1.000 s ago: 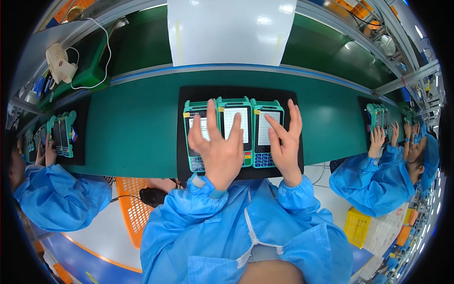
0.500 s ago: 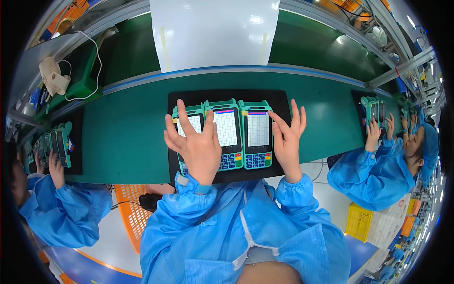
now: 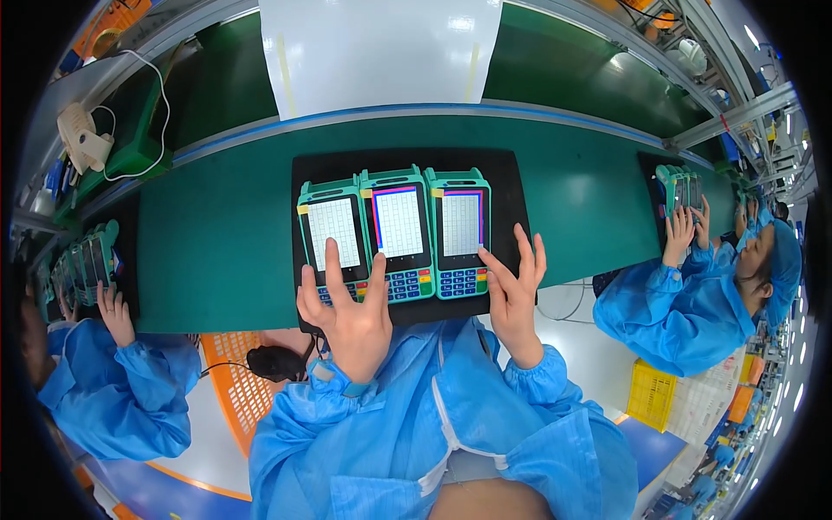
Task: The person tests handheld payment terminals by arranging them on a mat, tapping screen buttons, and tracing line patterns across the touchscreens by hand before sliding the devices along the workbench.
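Lower on the screens than half a second ago: one fingertip of the left hand (image 3: 351,329), now at the lower left corner of the middle screen (image 3: 400,224), and one of the right hand (image 3: 514,314), now at the lower right corner of the right screen (image 3: 460,224). On both screens, coloured line (image 3: 481,217) no more along only the top, but also down one side. Fingers of both hands spread apart; exact contact with the glass impossible to tell. In count: three green card terminals (image 3: 406,263), side by side on one black mat (image 3: 504,182); three yellow tabs (image 3: 436,192), one per terminal; one orange basket (image 3: 232,373); one yellow basket (image 3: 652,394); one white fan (image 3: 82,139).
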Available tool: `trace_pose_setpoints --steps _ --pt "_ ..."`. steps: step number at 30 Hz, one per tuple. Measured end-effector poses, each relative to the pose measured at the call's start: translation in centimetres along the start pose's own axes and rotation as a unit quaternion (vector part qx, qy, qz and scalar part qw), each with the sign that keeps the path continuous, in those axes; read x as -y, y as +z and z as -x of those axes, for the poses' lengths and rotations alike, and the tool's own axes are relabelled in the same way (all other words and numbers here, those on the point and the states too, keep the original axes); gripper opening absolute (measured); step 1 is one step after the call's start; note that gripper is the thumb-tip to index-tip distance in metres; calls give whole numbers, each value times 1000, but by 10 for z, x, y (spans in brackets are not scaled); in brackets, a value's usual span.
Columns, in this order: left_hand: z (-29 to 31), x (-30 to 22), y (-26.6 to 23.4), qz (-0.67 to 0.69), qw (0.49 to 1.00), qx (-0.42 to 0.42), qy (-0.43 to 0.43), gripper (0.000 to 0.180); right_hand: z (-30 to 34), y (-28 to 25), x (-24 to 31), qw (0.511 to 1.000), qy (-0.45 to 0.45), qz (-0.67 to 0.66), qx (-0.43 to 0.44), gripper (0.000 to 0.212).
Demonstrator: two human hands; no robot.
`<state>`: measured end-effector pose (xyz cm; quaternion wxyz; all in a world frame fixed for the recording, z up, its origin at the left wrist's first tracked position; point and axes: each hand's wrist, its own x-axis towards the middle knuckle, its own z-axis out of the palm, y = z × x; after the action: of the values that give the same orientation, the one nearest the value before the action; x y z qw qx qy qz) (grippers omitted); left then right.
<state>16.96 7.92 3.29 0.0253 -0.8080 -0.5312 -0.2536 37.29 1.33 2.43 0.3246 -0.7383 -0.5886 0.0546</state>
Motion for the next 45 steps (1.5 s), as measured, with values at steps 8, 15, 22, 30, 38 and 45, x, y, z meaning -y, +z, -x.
trace_pose_setpoints --steps 8,15,22,30,38,45 --pt "5 2 5 16 1000 4 6 30 -1 1 -1 1000 -4 2 -4 30" --pt "-1 -16 16 40 999 2 34 32 -6 14 12 999 -34 -6 16 34" --pt "-8 -32 22 61 997 3 36 28 -13 22 25 999 -37 9 36 33" --pt "-58 -39 21 47 999 -16 7 30 -67 24 36 998 -39 40 -6 32" --pt "-41 -35 10 28 1000 11 9 30 -35 15 35 999 -35 20 26 33" --pt "-17 -28 2 20 999 -1 39 31 -28 7 28 999 -38 3 35 31"
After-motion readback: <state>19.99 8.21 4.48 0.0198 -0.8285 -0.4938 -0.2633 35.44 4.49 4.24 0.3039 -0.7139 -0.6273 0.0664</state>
